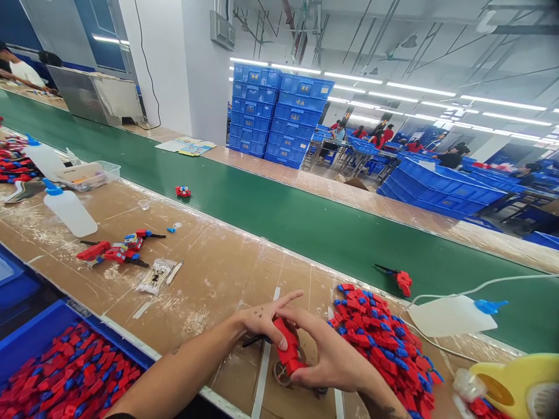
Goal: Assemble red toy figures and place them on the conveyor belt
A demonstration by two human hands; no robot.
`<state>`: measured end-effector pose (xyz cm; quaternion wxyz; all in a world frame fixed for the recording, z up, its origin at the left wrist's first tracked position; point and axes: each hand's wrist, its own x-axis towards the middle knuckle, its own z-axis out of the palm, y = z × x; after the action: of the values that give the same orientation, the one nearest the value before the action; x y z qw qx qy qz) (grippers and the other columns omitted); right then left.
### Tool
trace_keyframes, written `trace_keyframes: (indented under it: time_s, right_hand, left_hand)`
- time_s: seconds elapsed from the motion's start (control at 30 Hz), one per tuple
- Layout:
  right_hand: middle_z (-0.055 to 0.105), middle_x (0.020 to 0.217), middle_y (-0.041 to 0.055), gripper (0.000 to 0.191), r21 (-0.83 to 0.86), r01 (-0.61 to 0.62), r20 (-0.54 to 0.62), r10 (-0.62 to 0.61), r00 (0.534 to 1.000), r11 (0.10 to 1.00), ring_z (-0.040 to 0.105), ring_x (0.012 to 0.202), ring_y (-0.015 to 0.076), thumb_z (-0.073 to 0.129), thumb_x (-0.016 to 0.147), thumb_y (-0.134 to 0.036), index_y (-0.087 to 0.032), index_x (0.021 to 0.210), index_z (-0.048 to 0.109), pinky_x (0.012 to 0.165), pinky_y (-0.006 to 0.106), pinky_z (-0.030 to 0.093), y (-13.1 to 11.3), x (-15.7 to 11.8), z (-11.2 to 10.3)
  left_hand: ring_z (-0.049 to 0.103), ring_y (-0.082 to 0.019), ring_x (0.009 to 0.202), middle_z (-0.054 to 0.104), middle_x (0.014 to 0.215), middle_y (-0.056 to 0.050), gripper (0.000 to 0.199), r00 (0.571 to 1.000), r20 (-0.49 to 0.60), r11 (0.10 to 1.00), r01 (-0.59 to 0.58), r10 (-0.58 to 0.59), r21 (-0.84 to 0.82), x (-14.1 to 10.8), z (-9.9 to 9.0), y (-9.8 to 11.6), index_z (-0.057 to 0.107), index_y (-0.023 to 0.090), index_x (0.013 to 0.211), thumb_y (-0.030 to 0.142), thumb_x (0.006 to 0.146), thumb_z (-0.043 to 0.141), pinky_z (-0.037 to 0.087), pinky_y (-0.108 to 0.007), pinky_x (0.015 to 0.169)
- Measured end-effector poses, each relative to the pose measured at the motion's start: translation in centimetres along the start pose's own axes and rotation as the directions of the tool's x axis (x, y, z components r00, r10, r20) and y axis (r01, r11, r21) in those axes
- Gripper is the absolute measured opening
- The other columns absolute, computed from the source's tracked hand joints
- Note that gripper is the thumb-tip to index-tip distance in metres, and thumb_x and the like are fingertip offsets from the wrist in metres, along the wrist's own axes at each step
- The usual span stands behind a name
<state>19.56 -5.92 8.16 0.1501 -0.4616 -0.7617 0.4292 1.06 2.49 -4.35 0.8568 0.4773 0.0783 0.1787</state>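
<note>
My left hand [262, 322] and my right hand [327, 358] meet over the cardboard-covered workbench [218, 279], both pinching a red plastic part [288, 347]. A thin black rod [254, 341] sticks out of it to the left, partly behind my left hand. Just beneath my fingers lies a small tape roll [282, 373]. To the right of my right hand is a heap of red and blue plastic parts [384, 343]. More of these parts fill a blue bin [65, 372] at lower left. Further up the bench lie several assembled red toy pieces [117, 250].
A green conveyor belt [279, 209] runs along the bench. A white squeeze bottle [70, 212] stands at left, another [449, 315] lies at right, and a yellow tape dispenser [515, 384] sits in the corner. Stacked blue crates [279, 116] and distant co-workers are beyond.
</note>
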Motion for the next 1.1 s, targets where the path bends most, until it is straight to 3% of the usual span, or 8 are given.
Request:
trace_keyframes:
  time_s: [0.23, 0.33, 0.4, 0.47, 0.57, 0.63, 0.83, 1.1]
  right_hand:
    - [0.053, 0.138, 0.0055, 0.099, -0.105, 0.179, 0.064, -0.173, 0.983, 0.978, 0.053, 0.127, 0.0285, 0.085, 0.056, -0.013, -0.032, 0.147, 0.053, 0.110, 0.033, 0.047, -1.4, 1.6, 0.5]
    - [0.052, 0.133, 0.0051, 0.093, -0.104, 0.168, 0.012, -0.167, 0.986, 0.980, 0.053, 0.123, 0.0254, 0.084, 0.059, -0.015, -0.033, 0.145, 0.053, 0.106, 0.030, 0.046, -1.1, 1.7, 0.4]
    - [0.053, 0.128, 0.0040, 0.083, -0.098, 0.163, -0.074, -0.170, 0.983, 0.982, 0.054, 0.118, 0.0213, 0.080, 0.064, -0.018, -0.031, 0.142, 0.056, 0.104, 0.028, 0.046, -0.4, 1.8, -0.4]
    - [0.054, 0.123, 0.0038, 0.073, -0.128, 0.160, -0.175, -0.181, 0.968, 0.979, 0.055, 0.114, 0.0192, 0.077, 0.067, -0.022, -0.027, 0.138, 0.059, 0.103, 0.027, 0.045, 1.0, 2.6, -1.8]
    - [0.055, 0.117, 0.0049, 0.065, -0.200, 0.104, -0.287, -0.160, 0.945, 0.974, 0.055, 0.110, 0.0191, 0.075, 0.068, -0.030, -0.022, 0.132, 0.064, 0.104, 0.030, 0.045, 4.3, 5.3, -5.4]
    - [0.056, 0.112, 0.0056, 0.061, -0.227, 0.024, -0.362, -0.107, 0.926, 0.973, 0.056, 0.104, 0.0185, 0.074, 0.070, -0.031, -0.019, 0.130, 0.066, 0.105, 0.033, 0.046, 7.4, 8.0, -8.5]
    - [0.059, 0.106, 0.0064, 0.042, -0.234, -0.302, -0.611, 0.102, 0.785, 0.924, 0.057, 0.094, 0.0168, 0.072, 0.091, -0.039, -0.012, 0.122, 0.061, 0.096, 0.038, 0.051, 16.6, 14.4, -16.4]
    - [0.057, 0.119, 0.0089, 0.050, -0.214, -0.286, -0.622, 0.095, 0.777, 0.934, 0.059, 0.109, 0.0205, 0.067, 0.097, -0.039, -0.014, 0.138, 0.051, 0.105, 0.044, 0.050, 22.7, 15.7, -17.6]
  left_hand:
    - [0.065, -0.020, 0.093, 0.067, 0.116, -0.008, 0.147, 0.997, 0.083, 0.992, -0.006, -0.004, 0.127, -0.2, -0.5, 0.8, 0.011, 0.031, 0.163, 0.019, 0.046, 0.099, 0.049, -0.024, 0.075]
    - [0.065, -0.018, 0.077, 0.068, 0.102, -0.009, 0.123, 0.989, -0.127, 0.996, -0.067, 0.074, 0.053, 0.1, -1.4, 1.5, 0.031, 0.020, 0.157, 0.046, 0.055, 0.096, 0.044, -0.021, 0.062]
    - [0.059, -0.013, 0.063, 0.066, 0.091, -0.007, 0.105, 0.874, -0.443, 0.978, -0.204, 0.200, 0.039, 0.3, -2.5, 2.0, 0.044, 0.015, 0.146, 0.063, 0.063, 0.087, 0.036, -0.019, 0.051]
    - [0.047, -0.007, 0.054, 0.059, 0.079, -0.001, 0.086, 0.675, -0.667, 0.938, -0.329, 0.315, 0.111, 0.5, -3.8, 2.4, 0.051, 0.015, 0.132, 0.068, 0.070, 0.078, 0.027, -0.016, 0.045]
    - [0.032, -0.005, 0.048, 0.044, 0.064, 0.007, 0.064, 0.463, -0.788, 0.893, -0.383, 0.406, 0.235, 0.7, -5.5, 2.6, 0.053, 0.016, 0.112, 0.067, 0.077, 0.071, 0.019, -0.015, 0.043]
    - [0.028, -0.006, 0.047, 0.040, 0.059, 0.008, 0.062, 0.395, -0.812, 0.886, -0.358, 0.430, 0.295, 0.8, -6.1, 2.5, 0.052, 0.016, 0.108, 0.068, 0.079, 0.068, 0.019, -0.016, 0.043]
    - [0.027, -0.008, 0.047, 0.039, 0.055, 0.009, 0.068, 0.394, -0.794, 0.887, -0.234, 0.462, 0.399, 0.8, -5.7, 2.1, 0.050, 0.016, 0.121, 0.067, 0.080, 0.067, 0.021, -0.018, 0.044]
    - [0.026, -0.010, 0.052, 0.033, 0.057, 0.008, 0.063, 0.419, -0.752, 0.856, -0.150, 0.508, 0.495, 0.9, -6.4, 1.6, 0.053, 0.014, 0.120, 0.066, 0.085, 0.062, 0.021, -0.021, 0.049]
